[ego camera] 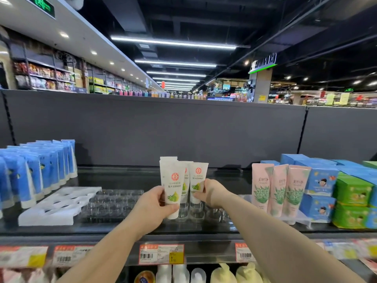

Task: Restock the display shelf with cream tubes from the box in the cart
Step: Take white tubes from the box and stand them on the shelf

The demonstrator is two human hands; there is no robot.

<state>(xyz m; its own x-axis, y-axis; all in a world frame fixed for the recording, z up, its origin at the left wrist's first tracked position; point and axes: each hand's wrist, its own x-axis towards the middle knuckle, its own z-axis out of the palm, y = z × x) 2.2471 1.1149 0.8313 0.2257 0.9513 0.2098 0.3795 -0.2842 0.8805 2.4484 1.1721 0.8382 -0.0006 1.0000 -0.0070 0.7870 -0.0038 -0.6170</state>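
White cream tubes stand cap-down over the clear tray, left hand gripping the front one, right hand pinching another behind. Seat each cap squarely in a tray socket before letting go.

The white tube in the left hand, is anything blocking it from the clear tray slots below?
Nothing visible does. The white tube in the left hand sits just above open slots in the clear tray.

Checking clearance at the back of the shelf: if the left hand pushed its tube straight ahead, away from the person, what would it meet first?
Probably the white tubes standing just behind the one the left hand holds; depth there is hard to judge.
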